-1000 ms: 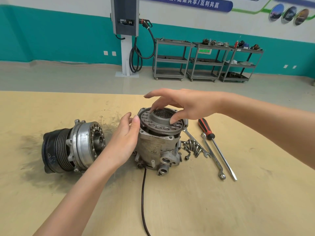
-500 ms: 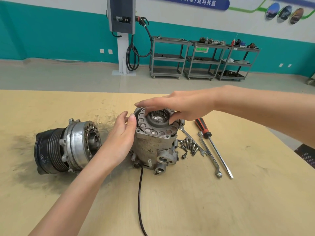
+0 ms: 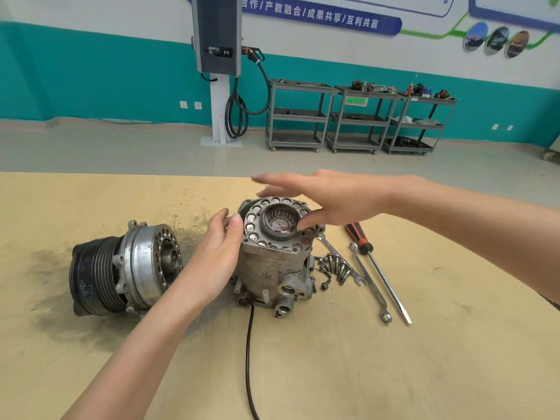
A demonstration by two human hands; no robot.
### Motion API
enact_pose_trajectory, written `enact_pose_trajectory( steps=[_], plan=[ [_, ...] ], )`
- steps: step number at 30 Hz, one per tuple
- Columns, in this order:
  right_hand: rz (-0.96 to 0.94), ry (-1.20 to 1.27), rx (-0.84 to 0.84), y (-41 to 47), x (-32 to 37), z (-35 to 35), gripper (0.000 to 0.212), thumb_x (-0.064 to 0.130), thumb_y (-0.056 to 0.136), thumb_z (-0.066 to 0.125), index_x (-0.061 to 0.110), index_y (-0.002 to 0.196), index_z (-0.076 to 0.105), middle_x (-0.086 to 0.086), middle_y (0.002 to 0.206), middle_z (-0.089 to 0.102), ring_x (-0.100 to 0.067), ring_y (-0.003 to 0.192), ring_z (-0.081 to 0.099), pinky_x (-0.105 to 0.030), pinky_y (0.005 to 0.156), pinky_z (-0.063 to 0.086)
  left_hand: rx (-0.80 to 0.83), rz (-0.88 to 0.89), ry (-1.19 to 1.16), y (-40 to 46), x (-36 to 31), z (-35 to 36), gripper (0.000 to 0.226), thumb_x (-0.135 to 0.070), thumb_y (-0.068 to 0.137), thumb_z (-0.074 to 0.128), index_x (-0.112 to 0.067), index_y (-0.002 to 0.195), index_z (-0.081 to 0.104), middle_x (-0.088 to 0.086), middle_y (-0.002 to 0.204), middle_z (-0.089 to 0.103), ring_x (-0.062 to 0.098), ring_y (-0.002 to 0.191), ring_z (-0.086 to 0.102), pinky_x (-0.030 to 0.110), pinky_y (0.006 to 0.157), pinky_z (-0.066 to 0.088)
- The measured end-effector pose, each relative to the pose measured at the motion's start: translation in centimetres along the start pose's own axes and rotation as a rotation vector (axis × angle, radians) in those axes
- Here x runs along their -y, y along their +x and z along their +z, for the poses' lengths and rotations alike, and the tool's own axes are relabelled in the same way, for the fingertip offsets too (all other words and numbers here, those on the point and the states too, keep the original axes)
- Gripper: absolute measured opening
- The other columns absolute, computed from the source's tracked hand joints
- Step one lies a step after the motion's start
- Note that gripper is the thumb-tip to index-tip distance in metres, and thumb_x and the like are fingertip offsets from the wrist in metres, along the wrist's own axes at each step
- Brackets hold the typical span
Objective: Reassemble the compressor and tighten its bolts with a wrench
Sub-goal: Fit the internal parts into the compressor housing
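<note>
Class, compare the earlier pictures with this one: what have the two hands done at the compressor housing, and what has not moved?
The right hand has lifted its fingers off the ring plate atop the housing and opened flat, only the thumb still touching. The left hand still steadies the housing's side. Pulley half, bolts, wrench and screwdriver lie unmoved.

pulley half (image 3: pixel 124 268) left of housing (image 3: pixel 269 262), bolts (image 3: pixel 335 268), wrench (image 3: pixel 368 280) right
</note>
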State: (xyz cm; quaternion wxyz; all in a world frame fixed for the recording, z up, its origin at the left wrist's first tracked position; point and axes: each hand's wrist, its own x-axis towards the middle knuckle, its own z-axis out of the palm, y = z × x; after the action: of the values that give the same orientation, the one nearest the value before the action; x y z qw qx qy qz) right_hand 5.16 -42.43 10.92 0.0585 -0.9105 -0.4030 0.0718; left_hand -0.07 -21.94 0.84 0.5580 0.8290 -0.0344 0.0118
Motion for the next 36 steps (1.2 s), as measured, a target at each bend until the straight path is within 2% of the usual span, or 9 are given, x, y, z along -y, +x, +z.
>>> enact_pose_trajectory(
  steps=[3, 8, 16, 22, 24, 28, 31, 34, 36],
  plan=[
    [0.034, 0.012, -0.121, 0.2, 0.4, -0.2, 0.087, 0.024, 0.09, 0.069, 0.033, 0.155, 0.011, 0.01, 0.148, 0.047, 0.021, 0.097, 0.049, -0.023, 0.094, 0.032, 0.01, -0.004, -0.012, 0.0, 0.0, -0.3, 0.062, -0.053, 0.1, 0.02, -0.027, 0.155, 0.013, -0.009, 0.16, 0.02, 0.008, 0.145, 0.019, 0.019, 0.101, 0.014],
    [0.054, -0.082, 0.06, 1.0, 0.8, 0.8, 0.096, 0.016, 0.086, 0.073, 0.034, 0.155, 0.009, 0.003, 0.153, 0.041, -0.014, 0.137, 0.037, -0.025, 0.107, 0.028, 0.028, -0.007, -0.033, 0.1, -0.1, -0.7, 0.064, -0.056, 0.098, 0.02, -0.029, 0.155, 0.014, -0.009, 0.16, 0.021, 0.008, 0.143, 0.021, 0.021, 0.101, 0.017],
    [-0.028, -0.04, -0.014, 0.6, -0.2, 1.7, 0.085, 0.012, 0.09, 0.068, 0.03, 0.154, 0.016, 0.003, 0.153, 0.04, -0.008, 0.131, 0.037, -0.006, 0.096, 0.025, 0.089, 0.052, 0.055, -0.3, 0.3, -0.9, 0.102, -0.08, 0.068, 0.024, -0.029, 0.155, 0.007, -0.009, 0.159, 0.022, -0.003, 0.128, 0.023, 0.022, 0.105, 0.019],
    [-0.029, 0.143, -0.14, 0.2, 0.8, 2.3, 0.08, 0.01, 0.092, 0.065, 0.028, 0.154, 0.018, 0.008, 0.157, 0.032, -0.008, 0.137, 0.039, -0.003, 0.097, 0.033, 0.064, 0.1, 0.2, -1.2, 0.9, -1.1, 0.108, -0.082, 0.065, 0.042, -0.038, 0.153, -0.003, -0.014, 0.155, 0.027, -0.007, 0.123, 0.024, 0.023, 0.101, 0.025],
    [0.022, 0.207, -0.183, 0.4, 1.6, 2.3, 0.082, 0.014, 0.092, 0.067, 0.033, 0.154, 0.016, 0.014, 0.159, 0.026, -0.009, 0.137, 0.043, -0.008, 0.095, 0.04, 0.046, 0.122, 0.223, -1.9, 1.2, -1.2, 0.107, -0.083, 0.065, 0.042, -0.042, 0.151, -0.006, -0.017, 0.156, 0.025, -0.006, 0.129, 0.027, 0.024, 0.102, 0.027],
    [0.164, 0.245, -0.206, 0.8, 3.1, 2.8, 0.089, 0.018, 0.088, 0.072, 0.039, 0.153, 0.015, 0.006, 0.157, 0.035, -0.017, 0.129, 0.052, -0.035, 0.095, 0.055, 0.045, 0.121, 0.25, -3.1, 1.4, -1.3, 0.107, -0.086, 0.063, 0.038, -0.045, 0.149, -0.011, -0.017, 0.159, 0.017, 0.006, 0.143, 0.024, 0.031, 0.111, 0.027],
    [0.243, 0.231, -0.186, 1.5, 3.9, 3.6, 0.088, 0.022, 0.087, 0.073, 0.036, 0.154, 0.017, -0.001, 0.15, 0.046, -0.022, 0.122, 0.056, -0.037, 0.095, 0.054, 0.066, 0.123, 0.256, -3.6, 1.1, -1.4, 0.107, -0.086, 0.063, 0.036, -0.045, 0.149, -0.013, -0.019, 0.159, 0.015, 0.008, 0.14, 0.03, 0.033, 0.111, 0.03],
    [0.303, 0.195, -0.156, 2.3, 4.1, 3.8, 0.09, 0.03, 0.083, 0.077, 0.032, 0.154, 0.022, -0.001, 0.15, 0.045, -0.023, 0.128, 0.049, -0.038, 0.102, 0.046, 0.08, 0.124, 0.224, -3.8, 0.9, -1.8, 0.106, -0.082, 0.065, 0.035, -0.042, 0.15, -0.013, -0.022, 0.154, 0.02, -0.009, 0.129, 0.023, 0.025, 0.108, 0.027],
    [0.332, 0.196, -0.154, 2.7, 4.0, 3.7, 0.091, 0.031, 0.08, 0.08, 0.031, 0.153, 0.025, 0.0, 0.15, 0.044, -0.022, 0.131, 0.045, -0.037, 0.101, 0.044, 0.087, 0.115, 0.212, -4.0, 1.0, -2.2, 0.104, -0.081, 0.066, 0.035, -0.043, 0.15, -0.013, -0.022, 0.154, 0.02, -0.001, 0.133, 0.032, 0.029, 0.109, 0.031]
  ],
)
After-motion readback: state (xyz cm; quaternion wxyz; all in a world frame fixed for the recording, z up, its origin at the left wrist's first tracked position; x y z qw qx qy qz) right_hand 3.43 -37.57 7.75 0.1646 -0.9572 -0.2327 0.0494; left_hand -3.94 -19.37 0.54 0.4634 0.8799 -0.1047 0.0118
